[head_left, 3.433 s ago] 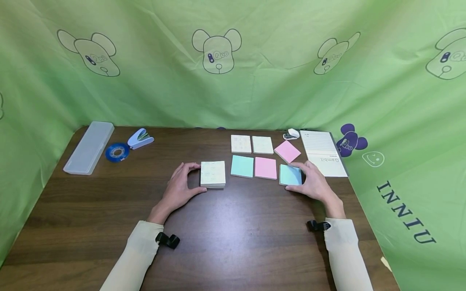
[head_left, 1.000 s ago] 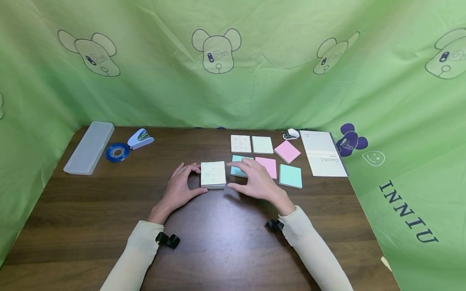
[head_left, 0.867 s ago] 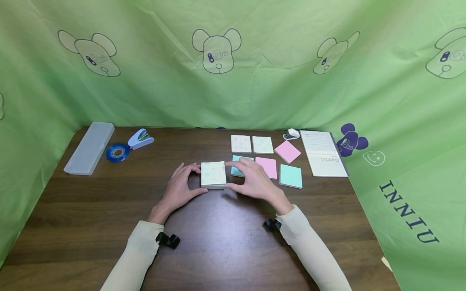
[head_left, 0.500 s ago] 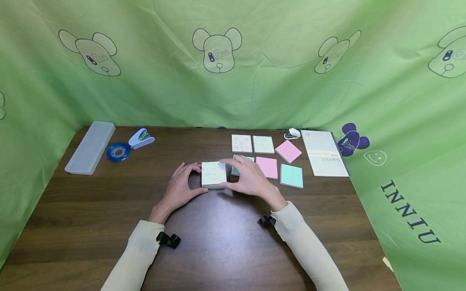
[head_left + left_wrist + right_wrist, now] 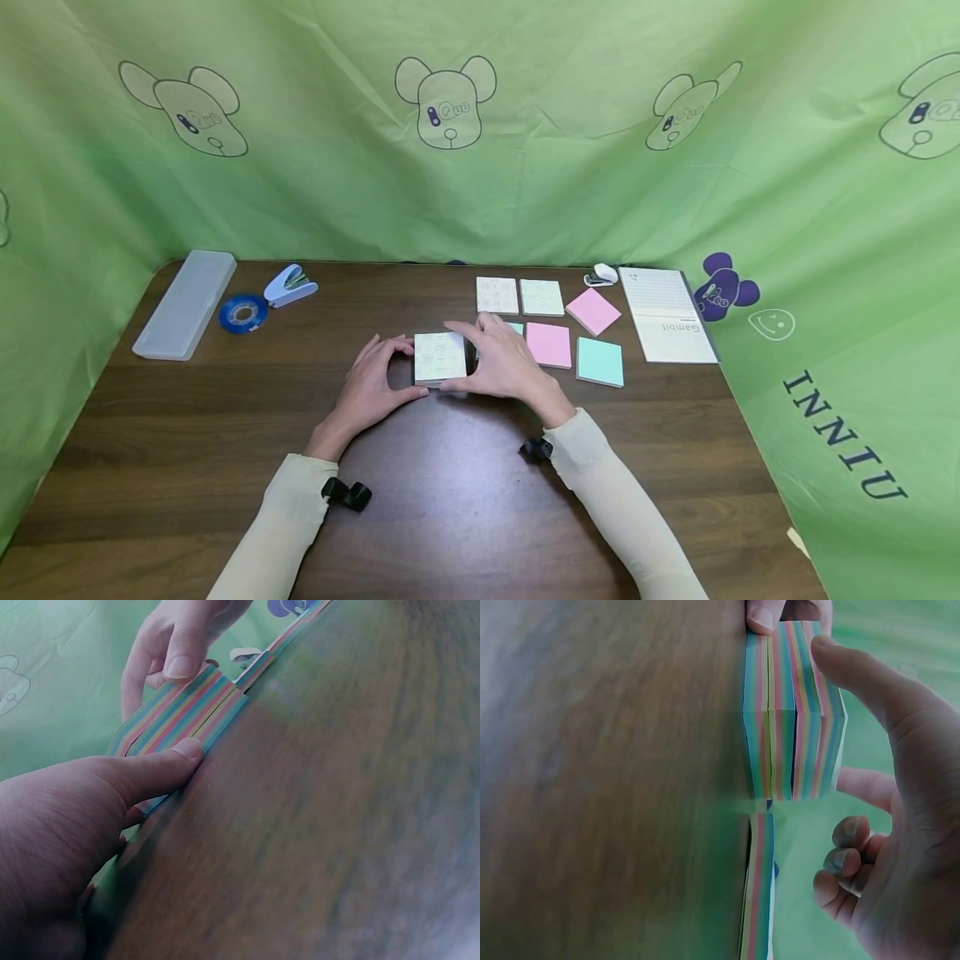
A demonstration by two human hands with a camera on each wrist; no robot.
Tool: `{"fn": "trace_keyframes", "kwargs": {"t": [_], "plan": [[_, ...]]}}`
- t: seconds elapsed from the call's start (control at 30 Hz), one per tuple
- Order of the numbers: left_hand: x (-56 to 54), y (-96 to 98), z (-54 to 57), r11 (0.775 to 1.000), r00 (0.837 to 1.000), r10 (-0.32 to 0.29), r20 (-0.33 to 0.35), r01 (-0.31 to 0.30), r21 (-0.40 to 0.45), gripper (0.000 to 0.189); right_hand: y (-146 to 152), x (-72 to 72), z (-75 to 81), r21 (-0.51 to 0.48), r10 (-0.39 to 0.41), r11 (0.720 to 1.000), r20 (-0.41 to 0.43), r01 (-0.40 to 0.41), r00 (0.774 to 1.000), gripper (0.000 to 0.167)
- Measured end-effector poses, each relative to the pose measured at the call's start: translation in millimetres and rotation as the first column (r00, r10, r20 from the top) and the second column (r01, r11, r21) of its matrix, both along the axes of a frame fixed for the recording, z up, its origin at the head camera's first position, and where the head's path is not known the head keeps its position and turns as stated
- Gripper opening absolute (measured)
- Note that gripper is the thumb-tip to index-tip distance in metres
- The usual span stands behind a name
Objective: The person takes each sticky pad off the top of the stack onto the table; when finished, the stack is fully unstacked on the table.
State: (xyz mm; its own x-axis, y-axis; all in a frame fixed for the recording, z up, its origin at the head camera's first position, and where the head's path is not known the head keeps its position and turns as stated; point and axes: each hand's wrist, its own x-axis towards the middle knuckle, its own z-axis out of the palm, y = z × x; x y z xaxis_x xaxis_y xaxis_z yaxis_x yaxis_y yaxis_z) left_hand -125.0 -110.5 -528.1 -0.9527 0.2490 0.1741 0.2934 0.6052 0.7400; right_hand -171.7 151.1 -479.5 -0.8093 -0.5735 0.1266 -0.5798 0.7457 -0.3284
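A stack of sticky note pads [image 5: 439, 357], white on top, sits mid-table; its sides show coloured stripes in both wrist views. My left hand [image 5: 372, 383] holds the stack's left side, thumb in front and fingers behind. From the right, my right hand [image 5: 506, 362] reaches over; its thumb and index finger pinch the upper part of the stack, the other fingers curled in the right wrist view. Partly hidden behind this hand is a teal pad [image 5: 517, 327]. To its right lie a pink pad [image 5: 548, 344] and another teal pad [image 5: 599, 362].
Two white pads [image 5: 497, 296] and a turned pink pad [image 5: 593, 312] lie farther back, near a small white stapler [image 5: 601, 275] and a notebook [image 5: 667, 317]. At left are a pale plastic case [image 5: 186, 305], blue tape roll [image 5: 243, 314] and light blue stapler [image 5: 290, 287].
My right hand has left the rightmost teal pad and moved left onto the stack, its thumb and index finger now at the stack's front and back. My left hand stays in place.
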Motion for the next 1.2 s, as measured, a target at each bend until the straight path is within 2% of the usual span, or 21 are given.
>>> {"fn": "trace_keyframes", "kwargs": {"t": [0.57, 0.93, 1.2], "plan": [[-1.2, -0.2, -2.0, 1.000, 0.999, -0.001, -0.037, 0.002, 0.009, 0.066, -7, -3.4, -2.6, -0.043, -0.003, 0.999, 0.066, 0.006, 0.998, 0.091], [-0.3, 0.2, 1.6, 1.000, 1.000, 0.000, 0.012, 0.000, 0.003, 0.064, -2, -4.3, -3.3, -0.087, -0.005, 0.996, 0.038, 0.008, 0.999, 0.086], [0.7, 1.1, 2.0, 1.000, 1.000, 0.001, 0.021, -0.001, -0.002, 0.064, 7, -1.4, -3.1, -0.118, -0.009, 0.993, 0.019, 0.011, 1.000, 0.083]]}}
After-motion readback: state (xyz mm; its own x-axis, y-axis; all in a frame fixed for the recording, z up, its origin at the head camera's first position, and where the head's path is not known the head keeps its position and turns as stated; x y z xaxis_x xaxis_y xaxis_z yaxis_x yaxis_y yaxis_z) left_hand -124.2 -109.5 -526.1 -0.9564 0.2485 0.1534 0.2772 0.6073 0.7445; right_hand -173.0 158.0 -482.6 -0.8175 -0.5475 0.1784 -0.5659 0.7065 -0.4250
